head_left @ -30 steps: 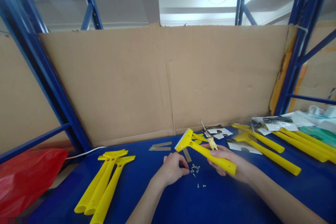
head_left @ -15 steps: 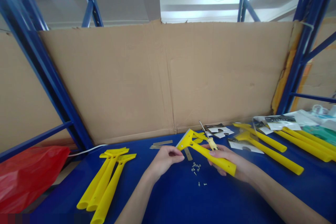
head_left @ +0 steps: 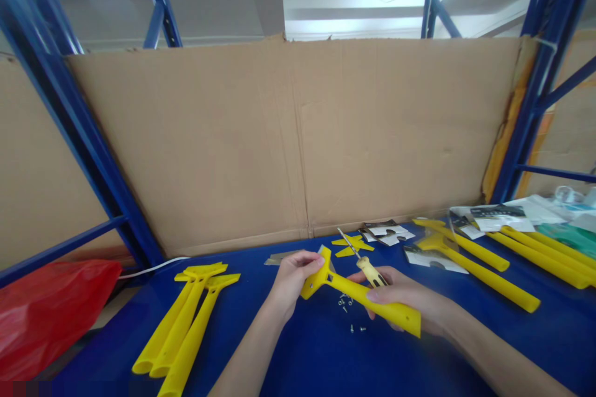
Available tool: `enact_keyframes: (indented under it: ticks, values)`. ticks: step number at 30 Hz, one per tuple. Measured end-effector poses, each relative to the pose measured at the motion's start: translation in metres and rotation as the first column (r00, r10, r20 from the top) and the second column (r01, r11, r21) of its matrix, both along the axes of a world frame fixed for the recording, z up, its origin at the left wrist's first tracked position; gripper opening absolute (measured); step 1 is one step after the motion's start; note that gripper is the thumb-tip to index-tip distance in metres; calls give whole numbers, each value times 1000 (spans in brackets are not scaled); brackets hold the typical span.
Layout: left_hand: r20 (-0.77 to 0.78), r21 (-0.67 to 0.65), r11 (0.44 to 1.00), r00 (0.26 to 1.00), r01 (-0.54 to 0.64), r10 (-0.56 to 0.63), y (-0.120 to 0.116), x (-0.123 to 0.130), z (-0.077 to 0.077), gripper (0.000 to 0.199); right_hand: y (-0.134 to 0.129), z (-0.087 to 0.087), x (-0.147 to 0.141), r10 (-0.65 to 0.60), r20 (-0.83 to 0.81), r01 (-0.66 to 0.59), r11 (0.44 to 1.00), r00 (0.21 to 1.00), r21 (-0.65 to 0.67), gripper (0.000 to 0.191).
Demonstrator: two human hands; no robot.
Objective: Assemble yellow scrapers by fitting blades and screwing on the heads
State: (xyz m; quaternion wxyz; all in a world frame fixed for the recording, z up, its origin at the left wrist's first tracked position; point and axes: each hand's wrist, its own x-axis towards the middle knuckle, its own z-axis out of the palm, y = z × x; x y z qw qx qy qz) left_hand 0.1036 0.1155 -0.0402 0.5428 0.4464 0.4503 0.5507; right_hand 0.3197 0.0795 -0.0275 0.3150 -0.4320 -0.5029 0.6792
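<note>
A yellow scraper [head_left: 351, 290] lies slanted across both hands above the blue table. My left hand [head_left: 292, 276] is closed on its wide head, fingers at the blade end. Wrapped round the handle, my right hand [head_left: 403, 291] also keeps a screwdriver [head_left: 374, 274] with a pale handle, its shaft pointing up and left. Small screws and nuts [head_left: 352, 328] are scattered on the table below the scraper, some partly covered by it. Behind the screwdriver tip are flat yellow plastic pieces [head_left: 352, 245]. Thin metal blades [head_left: 278, 257] lie beyond my left hand, partly hidden.
Several yellow scraper handles [head_left: 189, 316] lie at the left, and more yellow scrapers [head_left: 488, 273] lie at the right near black-and-white packages [head_left: 388, 232]. A red plastic bag [head_left: 56, 316] is at far left. A cardboard wall [head_left: 298, 136] stands behind the blue table [head_left: 316, 360].
The scraper has come down and its head has turned, with my left hand now gripping the head. The screwdriver has shifted left and down along with my right hand.
</note>
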Motion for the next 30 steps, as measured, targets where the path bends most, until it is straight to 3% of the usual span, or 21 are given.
enact_keyframes:
  ticks: [4,9,21,24,27,30]
  values:
    - [107,-138,988,993,67,-52,0,-5,5,41,-3,3,-1,16,10,-16,1000,1000,11,64]
    - [152,-213,972,986,101,-69,1,-11,5,43,-5,5,-1,39,22,-39,999,999,9,70]
    - [72,-160,982,993,103,-92,-1,-9,7,40,-5,6,-1,39,17,-39,999,999,13,61]
    - [-33,-41,999,999,34,-36,0,-3,7,31,-4,4,-1,12,-6,-12,1000,1000,17,58]
    - [-257,164,986,964,-31,73,0,4,6,13,0,1,0,-17,-47,18,1000,999,14,54]
    - [-460,348,936,879,48,126,-3,6,5,12,5,-4,2,-8,-114,11,1000,993,25,52]
